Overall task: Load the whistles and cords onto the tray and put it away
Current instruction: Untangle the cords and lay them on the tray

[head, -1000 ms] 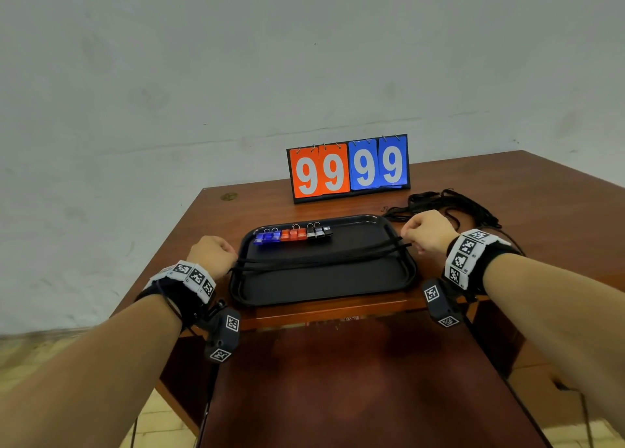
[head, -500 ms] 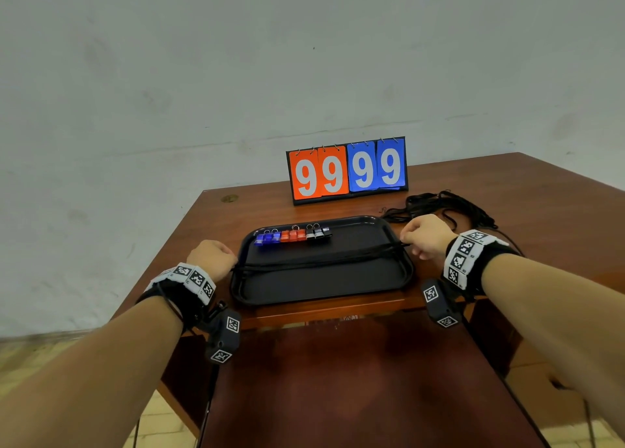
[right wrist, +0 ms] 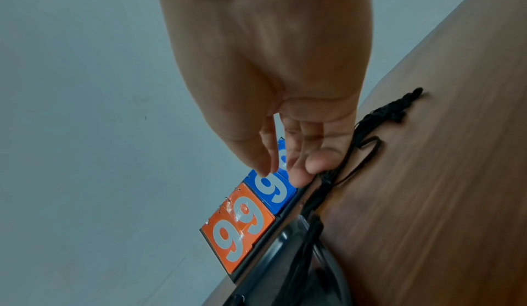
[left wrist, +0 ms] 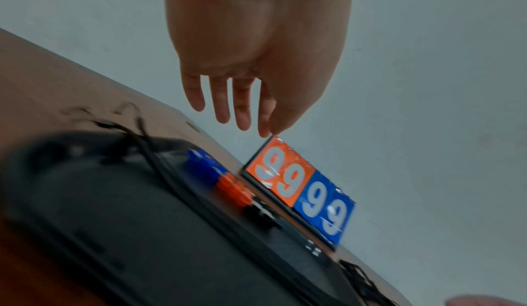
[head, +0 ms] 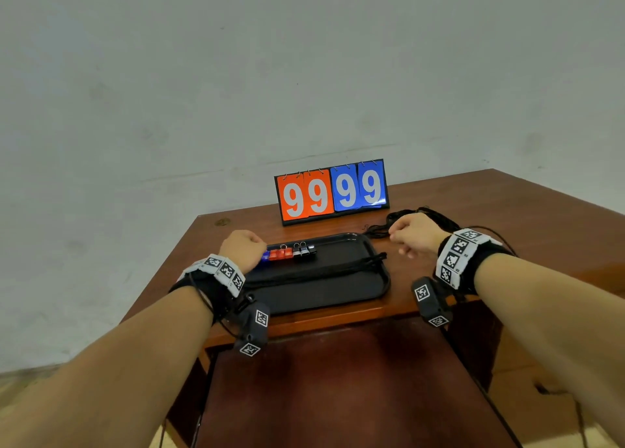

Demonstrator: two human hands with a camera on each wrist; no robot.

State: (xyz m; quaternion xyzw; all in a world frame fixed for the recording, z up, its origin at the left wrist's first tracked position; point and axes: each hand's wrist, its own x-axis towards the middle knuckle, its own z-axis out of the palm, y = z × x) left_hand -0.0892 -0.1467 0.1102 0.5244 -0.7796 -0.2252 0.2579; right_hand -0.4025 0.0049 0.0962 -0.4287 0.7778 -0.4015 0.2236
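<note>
A black tray (head: pixel 324 292) lies near the table's front edge. Along its back rim stands a row of blue, red and black whistles (head: pixel 291 253). Black cords (head: pixel 324 267) stretch across the tray from left to right. More cords lie in a loose pile (head: pixel 439 216) on the table behind the tray's right corner. My left hand (head: pixel 242 247) hovers over the tray's back left corner, partly hiding the blue whistles; its fingers (left wrist: pixel 241 117) hang relaxed and hold nothing. My right hand (head: pixel 413 232) is beside the pile, its fingertips (right wrist: pixel 296 175) loose next to the cords (right wrist: pixel 367 144).
A flip scoreboard (head: pixel 332 192) reading 99 99 stands behind the tray, close to the wall. The brown table (head: pixel 527 224) extends to the right. A darker lower surface (head: pixel 338 397) lies in front, below the table edge.
Both hands have let go of the cord ends stretched over the tray. The left hand moved to the tray's back left corner; the right moved back toward the cord pile.
</note>
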